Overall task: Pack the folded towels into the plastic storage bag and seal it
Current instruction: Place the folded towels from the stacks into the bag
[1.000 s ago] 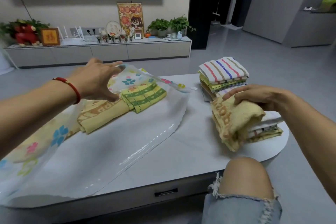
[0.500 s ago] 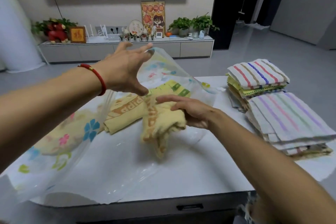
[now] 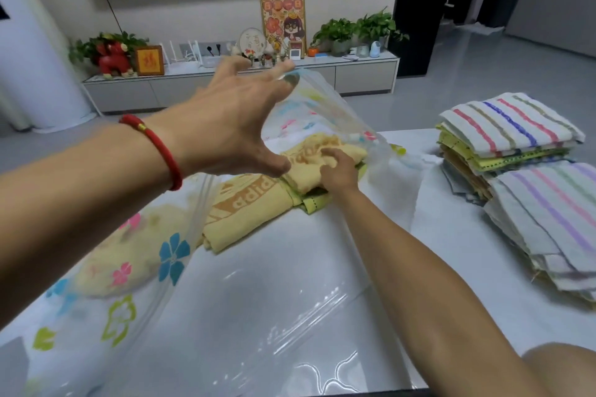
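In the middle of the frame, your right hand (image 3: 338, 171) presses a folded yellow towel (image 3: 317, 159) into the bag (image 3: 225, 316), its fingers curled over the cloth on top of a towel already inside. Your left hand (image 3: 235, 126), at upper centre, lifts the bag's top sheet by its rim; the fingers are spread and nearly straight, and whether they pinch the film or only prop it up can't be told. The bag lies flat on the bench (image 3: 451, 235), mouth toward the right, with a printed flower pattern on clear film. That film looks thin, slick and floppy, so take it at the stiffer rim. The towels are soft and light and will slump if lifted by one edge; grip a fold from above and below. A lower yellow towel (image 3: 245, 213) shows woven letters reading roughly "adid". Two towel stacks (image 3: 529, 177) wait at the right edge.
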`<state>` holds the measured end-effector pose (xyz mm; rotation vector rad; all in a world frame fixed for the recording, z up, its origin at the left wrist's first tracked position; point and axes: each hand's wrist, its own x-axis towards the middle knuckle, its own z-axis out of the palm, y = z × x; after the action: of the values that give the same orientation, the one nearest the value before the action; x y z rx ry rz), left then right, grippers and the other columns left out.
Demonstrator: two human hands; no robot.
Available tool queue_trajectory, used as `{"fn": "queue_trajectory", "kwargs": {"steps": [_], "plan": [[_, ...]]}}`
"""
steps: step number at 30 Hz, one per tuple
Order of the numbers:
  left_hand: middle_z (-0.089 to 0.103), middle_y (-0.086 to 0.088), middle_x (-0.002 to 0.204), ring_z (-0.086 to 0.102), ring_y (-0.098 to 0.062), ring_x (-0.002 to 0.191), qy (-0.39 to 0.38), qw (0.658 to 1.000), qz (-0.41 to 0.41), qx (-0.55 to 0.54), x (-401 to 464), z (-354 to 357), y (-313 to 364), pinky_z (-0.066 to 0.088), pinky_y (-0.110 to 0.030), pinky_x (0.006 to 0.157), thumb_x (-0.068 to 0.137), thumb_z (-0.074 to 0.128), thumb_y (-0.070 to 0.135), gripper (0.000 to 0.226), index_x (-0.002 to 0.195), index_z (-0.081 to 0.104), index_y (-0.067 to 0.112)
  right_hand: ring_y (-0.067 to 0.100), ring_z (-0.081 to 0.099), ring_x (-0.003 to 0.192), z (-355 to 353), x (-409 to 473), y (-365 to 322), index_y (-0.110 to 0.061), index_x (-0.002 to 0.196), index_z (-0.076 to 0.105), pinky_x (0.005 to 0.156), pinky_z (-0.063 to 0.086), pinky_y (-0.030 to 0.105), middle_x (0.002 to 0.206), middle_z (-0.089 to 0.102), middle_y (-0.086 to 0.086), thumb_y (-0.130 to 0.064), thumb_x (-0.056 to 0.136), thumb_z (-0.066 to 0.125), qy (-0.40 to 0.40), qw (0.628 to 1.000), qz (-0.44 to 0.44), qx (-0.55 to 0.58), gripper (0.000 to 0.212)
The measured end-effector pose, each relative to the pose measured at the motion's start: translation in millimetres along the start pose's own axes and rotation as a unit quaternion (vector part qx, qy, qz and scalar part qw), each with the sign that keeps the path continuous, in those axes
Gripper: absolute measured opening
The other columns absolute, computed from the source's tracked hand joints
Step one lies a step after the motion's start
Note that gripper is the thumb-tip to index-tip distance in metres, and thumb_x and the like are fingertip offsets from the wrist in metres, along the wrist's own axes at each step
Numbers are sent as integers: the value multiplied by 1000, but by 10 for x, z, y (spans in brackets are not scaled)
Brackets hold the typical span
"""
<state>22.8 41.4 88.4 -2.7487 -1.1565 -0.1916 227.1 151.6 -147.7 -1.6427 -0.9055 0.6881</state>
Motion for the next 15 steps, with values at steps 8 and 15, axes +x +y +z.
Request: {"fn": "queue_trajectory", "kwargs": {"steps": [8, 15], "plan": [[10, 17, 162, 3, -27, 145, -29, 999, -21, -14, -21, 94, -18, 29, -63, 111, 69, 74, 58, 109, 154, 15, 25, 34, 59, 125, -238, 160, 151, -20, 146, 54, 98, 57, 42, 147, 53, 12, 9, 89, 46, -110, 993, 21, 34, 64], [5, 8, 164, 14, -23, 141, -8, 1000, 1, -17, 11, 178, 43, 12, -38, 118, 72, 74, 55, 105, 154, 19, 19, 27, 62, 103, -555, -21, 113, -42, 152, 45, 71, 59, 36, 149, 48, 9, 14, 85, 50, -208, 976, 7, 68, 87]]}}
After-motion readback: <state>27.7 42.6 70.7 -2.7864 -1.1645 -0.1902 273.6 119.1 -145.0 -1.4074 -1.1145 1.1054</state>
